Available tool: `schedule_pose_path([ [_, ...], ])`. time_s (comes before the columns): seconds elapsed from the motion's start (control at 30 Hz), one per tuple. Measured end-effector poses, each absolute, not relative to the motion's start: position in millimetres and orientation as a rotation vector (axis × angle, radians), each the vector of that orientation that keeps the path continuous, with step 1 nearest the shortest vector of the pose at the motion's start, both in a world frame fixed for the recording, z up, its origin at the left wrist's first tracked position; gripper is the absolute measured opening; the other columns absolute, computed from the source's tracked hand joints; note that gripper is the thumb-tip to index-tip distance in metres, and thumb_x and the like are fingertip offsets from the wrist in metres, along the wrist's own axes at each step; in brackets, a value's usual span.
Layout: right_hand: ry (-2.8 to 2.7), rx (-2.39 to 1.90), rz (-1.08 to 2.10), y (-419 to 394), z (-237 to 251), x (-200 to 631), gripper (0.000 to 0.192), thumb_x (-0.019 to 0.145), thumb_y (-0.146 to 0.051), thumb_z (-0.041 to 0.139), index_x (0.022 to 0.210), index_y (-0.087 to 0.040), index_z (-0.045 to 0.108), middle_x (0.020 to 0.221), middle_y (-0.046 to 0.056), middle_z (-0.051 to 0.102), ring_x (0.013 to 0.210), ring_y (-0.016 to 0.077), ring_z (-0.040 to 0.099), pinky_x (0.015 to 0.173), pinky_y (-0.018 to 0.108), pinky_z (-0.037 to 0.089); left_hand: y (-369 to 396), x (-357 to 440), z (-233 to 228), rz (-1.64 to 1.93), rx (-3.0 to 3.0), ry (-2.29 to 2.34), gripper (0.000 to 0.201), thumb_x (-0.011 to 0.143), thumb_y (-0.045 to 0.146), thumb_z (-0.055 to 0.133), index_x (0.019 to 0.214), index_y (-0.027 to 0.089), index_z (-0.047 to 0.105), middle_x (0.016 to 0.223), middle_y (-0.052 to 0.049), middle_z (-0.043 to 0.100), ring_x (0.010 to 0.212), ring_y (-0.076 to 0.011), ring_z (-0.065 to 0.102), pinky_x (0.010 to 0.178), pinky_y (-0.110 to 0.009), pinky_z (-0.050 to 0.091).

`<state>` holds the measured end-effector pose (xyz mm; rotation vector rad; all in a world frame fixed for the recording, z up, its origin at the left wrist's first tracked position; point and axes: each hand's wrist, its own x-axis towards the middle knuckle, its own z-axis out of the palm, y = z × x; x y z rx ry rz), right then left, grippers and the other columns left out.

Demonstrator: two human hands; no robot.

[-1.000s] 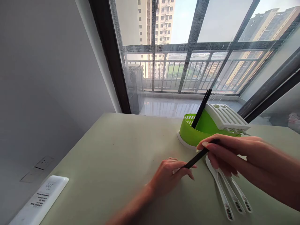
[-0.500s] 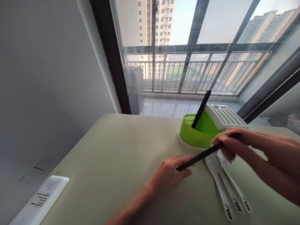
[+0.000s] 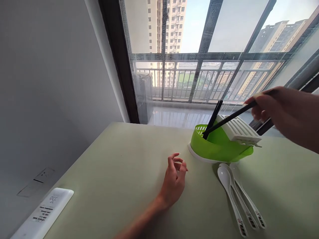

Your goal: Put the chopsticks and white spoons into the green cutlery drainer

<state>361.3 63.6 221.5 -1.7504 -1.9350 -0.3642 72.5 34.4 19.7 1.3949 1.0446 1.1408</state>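
Observation:
My right hand [image 3: 279,111] is raised at the right and grips a black chopstick [image 3: 230,117] by its upper end. The chopstick slants down to the left, its tip inside the green utensil holder [image 3: 211,147]. Two more black chopsticks [image 3: 214,117] stand in that holder, which has a white slotted lid [image 3: 239,128]. My left hand [image 3: 174,181] rests on the pale green table [image 3: 119,179], palm up, fingers loosely curled and holding nothing. White spoons [image 3: 234,192] lie on the table in front of the holder.
A white remote control [image 3: 42,214] lies at the table's near left edge. A grey wall with a socket [image 3: 46,173] is on the left. A large window with a railing runs behind the table's far edge.
My right hand lifted the chopstick off the table, up and to the right, and its tip went into the green holder. My left hand let go of it and turned palm up.

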Motion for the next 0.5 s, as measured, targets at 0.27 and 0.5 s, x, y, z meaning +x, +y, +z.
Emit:
schedule_pose_path([
  [0.27,-2.086,-1.713,0.112,105,194,328,0.034,0.107,-0.045,0.045,0.094,-0.021,0.067,0.076,-0.001,0.068,0.068,0.0142,0.061,0.072,0.027,0.040,32,73,20,1.124,1.420,1.039,0.027,0.107,0.037,0.041,0.129,0.023,0.035,0.112,-0.005,0.055,0.090,-0.0145,0.065,0.087,-0.035,0.051],
  [0.5,-2.022,-1.807,-0.012,123,199,319,0.045,0.104,-0.053,0.047,0.114,-0.013,0.067,0.084,0.007,0.074,0.070,0.0182,0.066,0.070,0.030,0.044,31,73,22,1.039,1.430,1.104,0.026,0.106,0.039,0.043,0.125,0.022,0.039,0.108,-0.005,0.057,0.088,-0.0153,0.063,0.070,-0.029,0.047],
])
